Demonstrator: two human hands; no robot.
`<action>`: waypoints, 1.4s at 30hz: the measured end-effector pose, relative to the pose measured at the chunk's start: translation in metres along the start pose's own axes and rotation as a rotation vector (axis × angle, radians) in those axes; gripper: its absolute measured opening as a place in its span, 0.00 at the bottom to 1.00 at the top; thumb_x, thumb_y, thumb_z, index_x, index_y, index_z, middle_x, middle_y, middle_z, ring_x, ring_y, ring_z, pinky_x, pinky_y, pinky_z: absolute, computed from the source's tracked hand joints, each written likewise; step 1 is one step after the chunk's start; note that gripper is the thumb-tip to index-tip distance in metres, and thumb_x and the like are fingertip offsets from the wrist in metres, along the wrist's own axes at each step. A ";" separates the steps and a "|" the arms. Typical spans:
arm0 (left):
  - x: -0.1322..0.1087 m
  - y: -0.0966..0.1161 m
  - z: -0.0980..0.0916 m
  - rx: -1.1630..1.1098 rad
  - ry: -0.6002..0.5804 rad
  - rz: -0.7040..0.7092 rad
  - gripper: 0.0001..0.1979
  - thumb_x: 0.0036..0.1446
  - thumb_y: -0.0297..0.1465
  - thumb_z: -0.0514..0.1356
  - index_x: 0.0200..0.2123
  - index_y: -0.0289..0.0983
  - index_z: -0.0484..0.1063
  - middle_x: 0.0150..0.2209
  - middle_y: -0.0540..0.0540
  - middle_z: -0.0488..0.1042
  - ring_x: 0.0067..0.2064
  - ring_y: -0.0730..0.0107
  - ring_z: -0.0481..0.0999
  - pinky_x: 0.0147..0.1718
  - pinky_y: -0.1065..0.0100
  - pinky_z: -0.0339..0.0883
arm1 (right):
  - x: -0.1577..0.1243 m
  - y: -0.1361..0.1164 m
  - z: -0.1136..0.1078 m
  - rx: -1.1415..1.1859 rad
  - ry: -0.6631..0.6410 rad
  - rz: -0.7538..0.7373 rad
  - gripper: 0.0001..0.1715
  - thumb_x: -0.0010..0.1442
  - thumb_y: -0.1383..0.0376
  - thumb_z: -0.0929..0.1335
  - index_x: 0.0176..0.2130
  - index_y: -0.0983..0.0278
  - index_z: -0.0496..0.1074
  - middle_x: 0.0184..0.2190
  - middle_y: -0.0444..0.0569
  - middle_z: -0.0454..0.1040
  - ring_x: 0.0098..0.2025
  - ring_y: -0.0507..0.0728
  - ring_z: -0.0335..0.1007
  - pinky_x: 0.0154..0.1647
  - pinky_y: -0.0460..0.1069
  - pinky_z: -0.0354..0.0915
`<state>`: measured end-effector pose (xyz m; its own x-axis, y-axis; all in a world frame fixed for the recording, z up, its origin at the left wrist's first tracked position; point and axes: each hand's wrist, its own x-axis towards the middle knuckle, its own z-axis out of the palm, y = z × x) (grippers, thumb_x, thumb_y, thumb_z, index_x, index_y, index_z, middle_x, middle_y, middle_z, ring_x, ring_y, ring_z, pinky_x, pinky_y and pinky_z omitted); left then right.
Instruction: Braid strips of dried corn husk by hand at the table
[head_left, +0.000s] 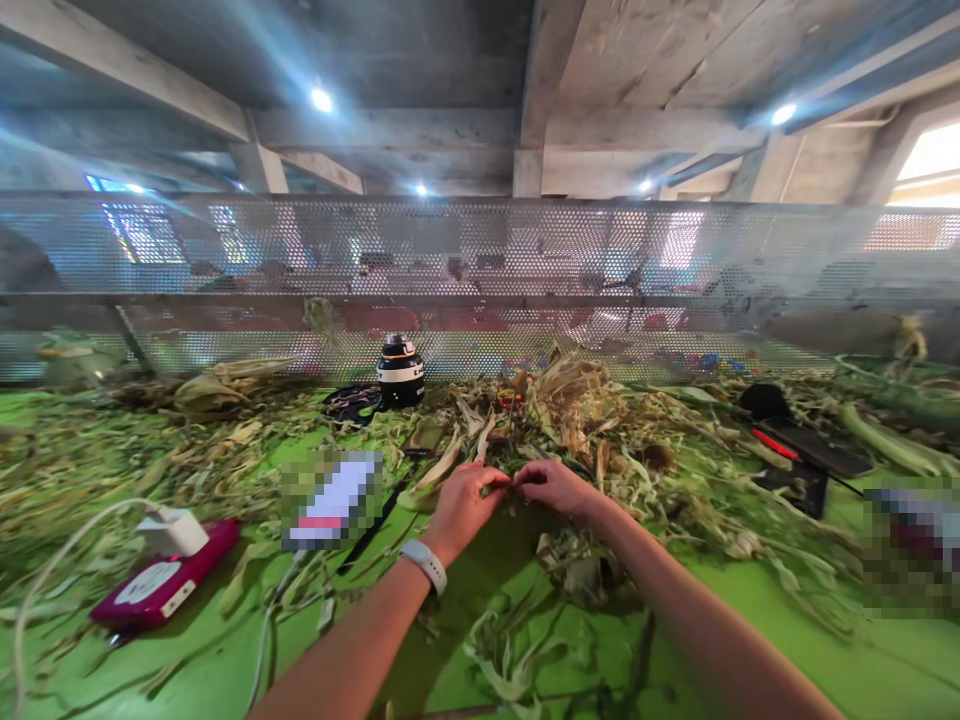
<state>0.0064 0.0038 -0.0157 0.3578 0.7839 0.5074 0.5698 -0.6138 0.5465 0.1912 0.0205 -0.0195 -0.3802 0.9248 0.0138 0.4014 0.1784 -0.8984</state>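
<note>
My left hand (469, 505), with a pale watch band (424, 566) on the wrist, is closed in a pinch at the middle of the table. Fingertip to fingertip with it, my right hand (556, 487) is pinched too. Whatever lies between the fingers is too small and dark to name. Just beyond the hands is a heap of dry corn husks (574, 395), tan and brown. Below the right hand lies a crumpled greenish husk (577, 565), and nearer to me a loose tangle of pale husk strips (506, 650).
A magenta power strip (169, 585) holds a white charger (176, 532); its cable curves left. Beside it sits a blurred-out phone (334, 500) with a cord. A black jar-like container (401, 375) stands before a perforated metal screen (480, 250). A dark stand (799, 460) is at right. Husk scraps litter the green table (480, 570).
</note>
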 end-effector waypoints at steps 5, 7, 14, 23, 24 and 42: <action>0.001 -0.001 -0.004 -0.110 -0.050 -0.033 0.07 0.51 0.27 0.60 0.32 0.40 0.78 0.34 0.48 0.80 0.37 0.67 0.77 0.45 0.66 0.66 | -0.006 -0.012 -0.010 -0.156 0.014 0.055 0.06 0.44 0.67 0.66 0.25 0.66 0.73 0.19 0.41 0.70 0.23 0.49 0.61 0.25 0.43 0.57; 0.002 -0.002 -0.004 -0.174 -0.030 -0.066 0.08 0.51 0.29 0.59 0.34 0.39 0.78 0.35 0.47 0.80 0.37 0.66 0.77 0.41 0.67 0.68 | -0.008 -0.014 -0.016 -0.192 0.018 0.082 0.04 0.41 0.69 0.66 0.20 0.66 0.72 0.16 0.39 0.67 0.21 0.48 0.60 0.21 0.42 0.54; 0.005 -0.004 -0.005 -0.309 0.032 -0.240 0.08 0.48 0.31 0.60 0.31 0.38 0.78 0.33 0.46 0.80 0.35 0.64 0.77 0.39 0.66 0.68 | -0.014 -0.017 -0.028 -0.144 0.011 0.206 0.08 0.41 0.70 0.67 0.15 0.66 0.65 0.09 0.36 0.59 0.14 0.45 0.55 0.16 0.41 0.47; 0.005 0.001 0.003 -0.784 0.046 -0.484 0.16 0.46 0.41 0.61 0.32 0.34 0.75 0.33 0.45 0.78 0.35 0.68 0.74 0.37 0.68 0.66 | -0.012 -0.019 -0.023 0.133 -0.022 0.287 0.08 0.52 0.61 0.65 0.27 0.62 0.63 0.13 0.38 0.68 0.10 0.45 0.49 0.11 0.42 0.41; 0.004 0.002 0.003 -0.821 0.042 -0.497 0.16 0.46 0.41 0.61 0.31 0.34 0.74 0.32 0.46 0.77 0.34 0.69 0.73 0.36 0.69 0.65 | -0.012 -0.018 -0.022 0.163 -0.030 0.293 0.07 0.52 0.61 0.65 0.27 0.62 0.63 0.13 0.38 0.69 0.10 0.44 0.49 0.11 0.42 0.40; 0.003 0.002 0.007 -0.981 -0.030 -0.609 0.18 0.41 0.44 0.64 0.28 0.34 0.72 0.27 0.48 0.75 0.27 0.74 0.70 0.28 0.72 0.63 | -0.011 -0.016 -0.010 0.106 -0.071 0.302 0.14 0.46 0.61 0.71 0.27 0.63 0.62 0.13 0.36 0.64 0.12 0.47 0.58 0.13 0.42 0.47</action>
<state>0.0136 0.0054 -0.0183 0.2463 0.9688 -0.0272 -0.1607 0.0685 0.9846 0.1968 0.0111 -0.0008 -0.3161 0.9040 -0.2878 0.4171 -0.1401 -0.8980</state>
